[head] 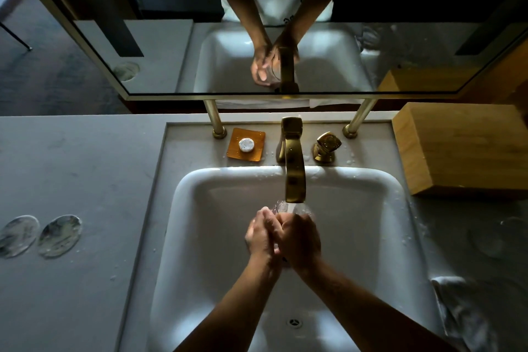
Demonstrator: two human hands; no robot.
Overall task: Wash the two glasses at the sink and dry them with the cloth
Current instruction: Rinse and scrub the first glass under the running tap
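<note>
Under the brass faucet (294, 168), over the white sink (200, 208), both hands wrap one clear glass (283, 206) in the running water. The left hand (261, 234) and the right hand (300, 240) have their fingers curled round it. The second glass (497, 237) stands on the tabletop (71, 166) right of the faucet, with the cloth (460, 314) nearer the camera.

Head camera looks steeply down over sink (188, 194).
</note>
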